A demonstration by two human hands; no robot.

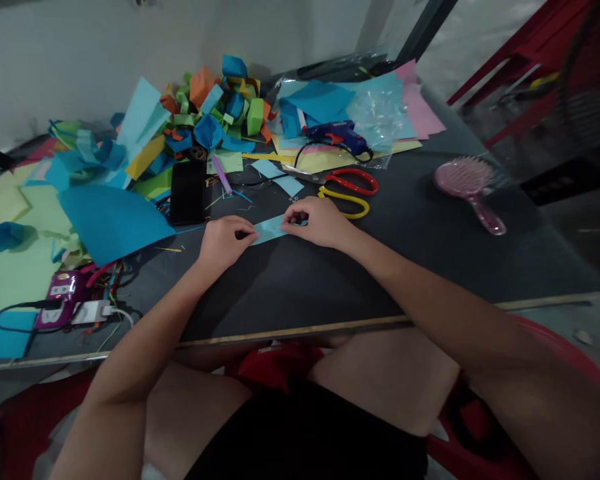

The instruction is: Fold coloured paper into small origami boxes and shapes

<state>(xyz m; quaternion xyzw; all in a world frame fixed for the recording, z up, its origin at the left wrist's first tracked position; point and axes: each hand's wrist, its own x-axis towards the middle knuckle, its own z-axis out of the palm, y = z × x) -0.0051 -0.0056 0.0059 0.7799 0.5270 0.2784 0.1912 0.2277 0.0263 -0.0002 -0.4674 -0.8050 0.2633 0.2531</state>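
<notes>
So, angled inward over the table, the left hand and the right hand each pinch the light-blue paper strip near an end, its middle showing between them.

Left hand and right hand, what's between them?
In the head view, a light-blue paper strip spans the gap between the left hand and the right hand, over the dark tabletop.
</notes>
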